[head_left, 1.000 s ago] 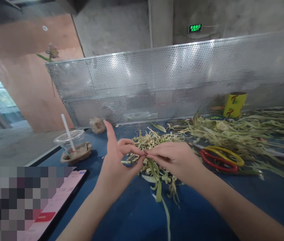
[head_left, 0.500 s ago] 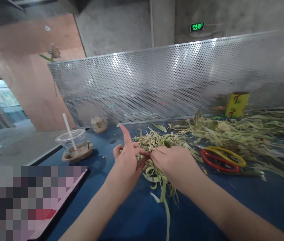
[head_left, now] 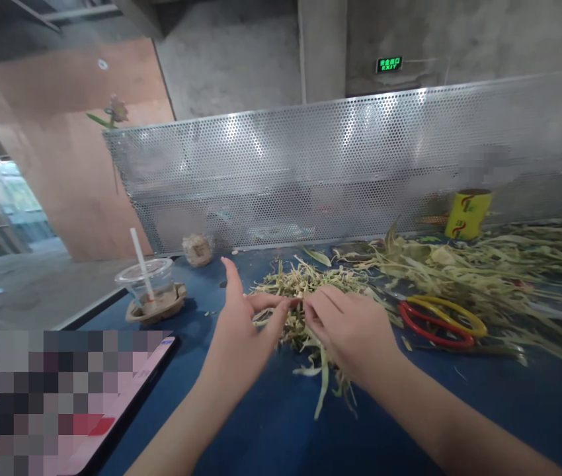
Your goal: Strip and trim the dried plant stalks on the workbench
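My left hand (head_left: 244, 330) and my right hand (head_left: 348, 327) meet fingertip to fingertip over a small heap of pale green leaf strips (head_left: 305, 291) on the blue table (head_left: 271, 423). Both pinch the same thin leaf strip (head_left: 321, 387), whose end hangs down in front of my right hand. The left index finger sticks up, away from the pinch.
Red and yellow handled scissors (head_left: 440, 317) lie right of the heap, beside a long pile of dried leaves and stalks (head_left: 499, 264). A plastic cup with a straw (head_left: 148, 284) and a tablet (head_left: 112, 396) sit at left. A yellow roll (head_left: 467, 213) stands by the perforated metal screen (head_left: 360, 165).
Both hands have moved forward and lower onto the heap, still pinching the strip. The dangling end now hangs shorter.
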Demonstrator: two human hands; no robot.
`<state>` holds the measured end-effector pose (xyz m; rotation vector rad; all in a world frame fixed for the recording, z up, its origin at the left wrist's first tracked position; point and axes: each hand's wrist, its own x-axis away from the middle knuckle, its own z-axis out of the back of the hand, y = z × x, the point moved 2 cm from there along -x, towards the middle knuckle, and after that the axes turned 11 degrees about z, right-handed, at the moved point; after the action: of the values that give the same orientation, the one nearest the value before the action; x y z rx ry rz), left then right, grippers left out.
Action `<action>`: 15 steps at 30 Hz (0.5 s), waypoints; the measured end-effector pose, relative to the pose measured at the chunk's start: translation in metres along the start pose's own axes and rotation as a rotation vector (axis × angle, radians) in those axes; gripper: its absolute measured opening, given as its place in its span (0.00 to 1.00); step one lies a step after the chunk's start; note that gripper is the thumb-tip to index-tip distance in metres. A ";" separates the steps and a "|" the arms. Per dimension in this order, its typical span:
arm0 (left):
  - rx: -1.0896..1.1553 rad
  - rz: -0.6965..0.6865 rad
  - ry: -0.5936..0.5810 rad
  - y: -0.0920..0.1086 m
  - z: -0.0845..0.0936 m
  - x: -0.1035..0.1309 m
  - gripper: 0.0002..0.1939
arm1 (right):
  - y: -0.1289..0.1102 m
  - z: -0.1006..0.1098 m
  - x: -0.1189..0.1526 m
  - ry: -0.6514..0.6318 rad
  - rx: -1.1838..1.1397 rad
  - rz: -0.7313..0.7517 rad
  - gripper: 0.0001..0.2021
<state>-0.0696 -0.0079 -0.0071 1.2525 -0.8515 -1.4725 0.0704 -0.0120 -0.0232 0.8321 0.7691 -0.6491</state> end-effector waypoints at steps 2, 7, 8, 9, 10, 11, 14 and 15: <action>0.000 0.063 -0.016 -0.001 0.003 -0.001 0.53 | 0.001 0.005 0.000 0.082 0.017 0.071 0.06; 0.167 -0.002 -0.030 0.007 0.002 0.003 0.55 | 0.003 0.018 -0.002 0.248 0.034 0.206 0.05; 0.186 -0.034 -0.022 0.009 0.002 0.005 0.55 | 0.004 0.020 -0.003 0.278 0.032 0.222 0.04; 0.199 -0.065 -0.014 0.011 0.001 0.007 0.55 | 0.004 0.021 -0.003 0.305 0.028 0.234 0.05; 0.209 -0.089 -0.008 0.011 0.000 0.008 0.55 | 0.004 0.022 -0.002 0.332 0.023 0.243 0.05; 0.217 -0.106 -0.007 0.012 0.000 0.009 0.54 | 0.005 0.023 -0.002 0.348 0.017 0.249 0.05; 0.234 -0.118 -0.036 0.011 0.001 0.010 0.53 | 0.006 0.025 0.000 0.342 -0.007 0.270 0.06; 0.242 -0.122 -0.050 0.010 0.001 0.010 0.53 | 0.007 0.026 0.000 0.346 -0.014 0.277 0.07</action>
<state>-0.0681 -0.0208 -0.0001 1.4729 -1.0256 -1.5369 0.0843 -0.0298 -0.0092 1.0311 0.9461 -0.2542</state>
